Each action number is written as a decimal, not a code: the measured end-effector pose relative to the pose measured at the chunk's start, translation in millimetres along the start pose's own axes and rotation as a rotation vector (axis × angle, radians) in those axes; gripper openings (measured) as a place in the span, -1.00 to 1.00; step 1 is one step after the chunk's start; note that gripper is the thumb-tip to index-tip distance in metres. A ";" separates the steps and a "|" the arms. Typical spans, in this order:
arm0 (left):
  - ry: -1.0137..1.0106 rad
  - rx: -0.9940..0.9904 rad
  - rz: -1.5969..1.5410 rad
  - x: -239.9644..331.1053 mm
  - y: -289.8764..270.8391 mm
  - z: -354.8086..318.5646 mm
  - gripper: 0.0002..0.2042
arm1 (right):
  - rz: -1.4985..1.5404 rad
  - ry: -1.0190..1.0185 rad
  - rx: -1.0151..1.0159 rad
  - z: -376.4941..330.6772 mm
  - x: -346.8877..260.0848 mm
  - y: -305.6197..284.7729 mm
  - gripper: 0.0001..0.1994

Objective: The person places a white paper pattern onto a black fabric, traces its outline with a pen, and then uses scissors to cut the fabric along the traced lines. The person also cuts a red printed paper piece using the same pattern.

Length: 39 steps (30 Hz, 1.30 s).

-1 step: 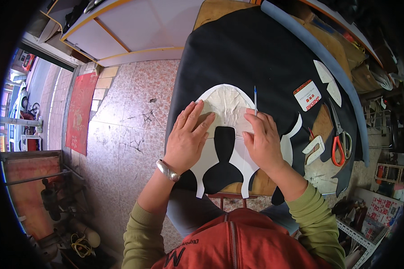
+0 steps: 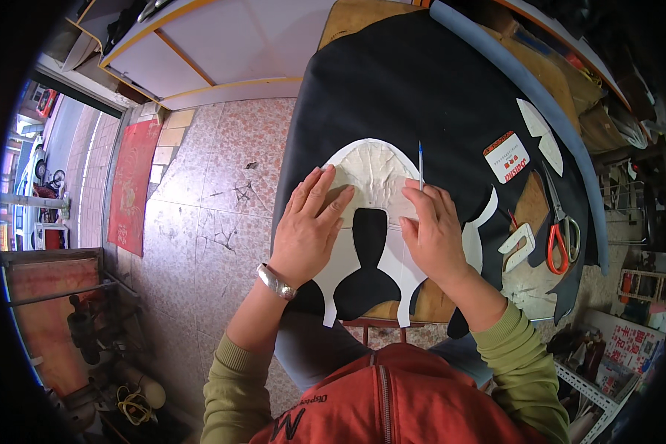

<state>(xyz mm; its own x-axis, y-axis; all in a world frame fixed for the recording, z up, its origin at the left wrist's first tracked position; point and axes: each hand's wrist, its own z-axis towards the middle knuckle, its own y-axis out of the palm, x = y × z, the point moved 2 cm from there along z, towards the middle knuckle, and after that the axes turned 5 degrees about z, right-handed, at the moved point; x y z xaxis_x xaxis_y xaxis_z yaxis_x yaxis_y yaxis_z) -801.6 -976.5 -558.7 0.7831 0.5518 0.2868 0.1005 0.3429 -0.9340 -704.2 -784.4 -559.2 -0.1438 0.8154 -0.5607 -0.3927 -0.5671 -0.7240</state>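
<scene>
A white horseshoe-shaped paper pattern (image 2: 401, 275) lies on a black sheet of leather-like material (image 2: 392, 81), its two narrow legs pointing toward me. A wrinkled cream piece (image 2: 370, 169) covers its rounded far end. My left hand (image 2: 307, 231) rests flat on the left side of both, fingers spread. On the right side, my right hand (image 2: 435, 231) presses with curled fingers. A slim pen (image 2: 421, 166) with a blue end sticks up past its index finger; its lower part is hidden by the hand.
Right of my hands lie orange-handled scissors (image 2: 559, 240), a white U-shaped piece (image 2: 518, 248), a white-and-red card (image 2: 507, 157) and pointed white pattern pieces (image 2: 542, 138). A blue-grey roll (image 2: 525, 81) borders the table's far right. Tiled floor (image 2: 214, 200) stretches to the left.
</scene>
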 end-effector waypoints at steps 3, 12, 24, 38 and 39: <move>-0.008 0.005 -0.010 0.9 -0.3 0.5 -0.57 | -0.002 0.001 -0.003 0.2 0.5 -0.7 -0.52; -0.011 0.019 -0.016 0.2 -0.3 -0.7 -0.59 | -0.005 -0.004 -0.014 -1.0 -0.7 -1.9 -0.53; -0.027 0.009 0.004 2.1 -1.1 -0.5 -0.59 | -0.018 -0.007 -0.004 -0.6 -0.7 -0.7 -0.53; -0.016 0.021 -0.036 1.7 -2.4 -0.1 -0.56 | -0.015 -0.006 0.002 -1.3 -0.1 -0.6 -0.52; -0.015 0.022 -0.033 1.7 -2.5 0.0 -0.56 | -0.016 -0.007 0.003 -1.1 -0.3 -0.8 -0.52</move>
<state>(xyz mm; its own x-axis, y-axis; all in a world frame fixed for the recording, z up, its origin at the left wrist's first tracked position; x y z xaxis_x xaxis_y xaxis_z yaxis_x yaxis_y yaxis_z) -800.5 -976.4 -555.9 0.7702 0.5513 0.3207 0.1126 0.3774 -0.9192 -702.8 -784.3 -558.9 -0.1442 0.8251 -0.5463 -0.3978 -0.5539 -0.7314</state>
